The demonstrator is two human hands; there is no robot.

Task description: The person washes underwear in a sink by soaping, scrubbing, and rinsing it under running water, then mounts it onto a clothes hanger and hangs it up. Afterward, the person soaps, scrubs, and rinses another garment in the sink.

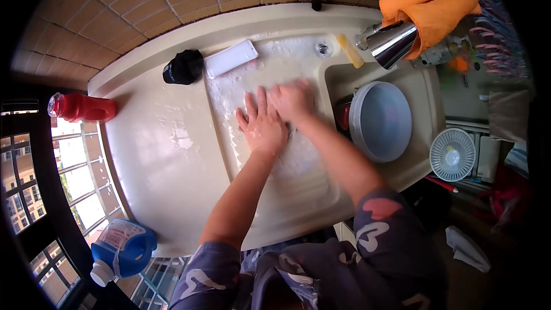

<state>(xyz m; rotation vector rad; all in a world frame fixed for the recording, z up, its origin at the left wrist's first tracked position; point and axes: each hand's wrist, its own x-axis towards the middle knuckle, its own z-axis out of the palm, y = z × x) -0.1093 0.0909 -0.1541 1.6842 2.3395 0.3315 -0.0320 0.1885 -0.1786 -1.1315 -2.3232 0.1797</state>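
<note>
My left hand [264, 128] lies flat with its fingers spread on the wet, foamy washboard part [310, 163] of a cream laundry sink. Right beside it, my right hand [291, 102] is smeared by motion; its fingers look bent, but I cannot make out whether they hold anything. Suds surround both hands, and whatever may lie under them is hidden. Just beyond the hands, a white rectangular block or case [231, 59] rests at the board's upper left. A black crumpled item [183, 67], perhaps cloth, sits left of it.
In the basin at right stands a white round tub [380, 121]. An orange towel [430, 8] hangs over the chrome faucet [393, 45], near a yellow bar [350, 51]. A red bottle [86, 107] and blue jug [123, 248] are at left; a small fan [452, 155] at right.
</note>
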